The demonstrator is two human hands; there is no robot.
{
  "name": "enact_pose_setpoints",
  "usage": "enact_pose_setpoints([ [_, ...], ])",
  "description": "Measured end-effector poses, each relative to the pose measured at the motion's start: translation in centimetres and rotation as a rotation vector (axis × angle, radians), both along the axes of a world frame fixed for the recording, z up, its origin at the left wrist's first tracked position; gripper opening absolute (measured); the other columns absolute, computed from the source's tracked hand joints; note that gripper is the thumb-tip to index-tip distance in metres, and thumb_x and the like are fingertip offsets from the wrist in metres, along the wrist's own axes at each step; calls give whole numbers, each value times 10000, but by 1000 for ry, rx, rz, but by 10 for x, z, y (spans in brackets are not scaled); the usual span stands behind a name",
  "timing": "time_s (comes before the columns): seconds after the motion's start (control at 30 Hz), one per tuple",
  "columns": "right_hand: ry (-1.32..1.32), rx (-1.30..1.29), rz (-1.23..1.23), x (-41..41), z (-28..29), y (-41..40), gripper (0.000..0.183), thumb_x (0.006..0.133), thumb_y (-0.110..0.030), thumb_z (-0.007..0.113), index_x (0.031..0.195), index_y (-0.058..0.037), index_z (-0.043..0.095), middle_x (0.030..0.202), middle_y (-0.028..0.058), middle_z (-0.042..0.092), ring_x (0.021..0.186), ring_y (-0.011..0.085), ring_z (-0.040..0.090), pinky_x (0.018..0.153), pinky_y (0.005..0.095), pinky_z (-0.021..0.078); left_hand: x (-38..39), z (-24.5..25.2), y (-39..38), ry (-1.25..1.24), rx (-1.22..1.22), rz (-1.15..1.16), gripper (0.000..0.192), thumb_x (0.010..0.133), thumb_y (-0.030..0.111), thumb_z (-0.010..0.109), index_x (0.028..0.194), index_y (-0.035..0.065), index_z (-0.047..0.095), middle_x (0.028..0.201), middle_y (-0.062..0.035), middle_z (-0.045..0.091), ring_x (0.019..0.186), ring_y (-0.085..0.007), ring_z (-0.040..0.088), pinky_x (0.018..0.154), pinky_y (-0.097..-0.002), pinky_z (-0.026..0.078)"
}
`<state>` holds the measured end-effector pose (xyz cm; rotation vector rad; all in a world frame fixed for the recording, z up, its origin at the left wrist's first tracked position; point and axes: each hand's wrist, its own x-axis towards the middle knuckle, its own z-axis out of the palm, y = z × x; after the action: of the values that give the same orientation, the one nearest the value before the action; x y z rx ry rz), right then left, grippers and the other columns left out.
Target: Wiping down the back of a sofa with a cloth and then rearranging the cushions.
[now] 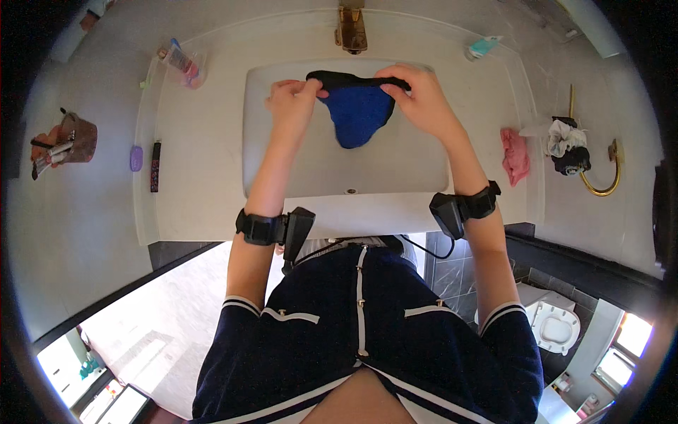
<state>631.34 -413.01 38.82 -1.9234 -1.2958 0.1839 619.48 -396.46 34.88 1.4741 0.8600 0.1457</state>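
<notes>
A blue cloth piece with a black band along its top (360, 114) hangs stretched between my hands above the white sink basin (344, 177). My left hand (292, 103) pinches the band's left end between thumb and fingers. The right end of the band is gripped by my right hand (421, 98), with the thumb below it and the fingers above. The blue part hangs down and narrows to a rounded lower end. Whether it is a sock, underwear or another small garment, I cannot tell. Both forearms wear black strapped devices.
A brass-coloured faucet (351, 32) stands behind the basin. A clear cup with tubes (185, 66) is at the back left, a teal tube (483, 49) at the back right. A pink cloth (514, 156) lies right; scrunchies (568, 146) hang by a gold ring (614, 177).
</notes>
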Motion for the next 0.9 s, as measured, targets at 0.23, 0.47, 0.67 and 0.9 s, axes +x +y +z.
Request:
enact_pose_setpoints([
  [0.23,-158,124,185,9,18,8,233,691,28,511,901,-64,552,843,113,556,795,296,527,701,331,419,-22,-6,-7,-490,926,-201,145,678,210,583,556,153,639,881,92,595,950,-171,335,861,-346,145],
  [0.47,-312,-96,275,15,22,-4,240,678,23,519,895,-73,554,888,101,522,863,289,515,728,336,425,-27,22,0,-342,1199,-501,123,672,225,631,617,127,583,688,16,569,712,-154,431,726,-336,239],
  [0.67,-377,-113,265,12,26,-5,242,686,13,513,911,-68,545,925,108,522,870,297,520,746,338,433,-22,25,5,-286,1603,-336,270,685,340,623,848,135,560,612,10,513,689,-161,449,666,-327,256],
  [0.9,-420,31,108,18,24,-9,348,674,143,422,972,-28,481,896,108,513,777,275,518,687,299,424,-11,48,-8,-124,1820,-155,250,677,336,623,820,135,579,700,14,526,768,-166,435,681,-343,254],
])
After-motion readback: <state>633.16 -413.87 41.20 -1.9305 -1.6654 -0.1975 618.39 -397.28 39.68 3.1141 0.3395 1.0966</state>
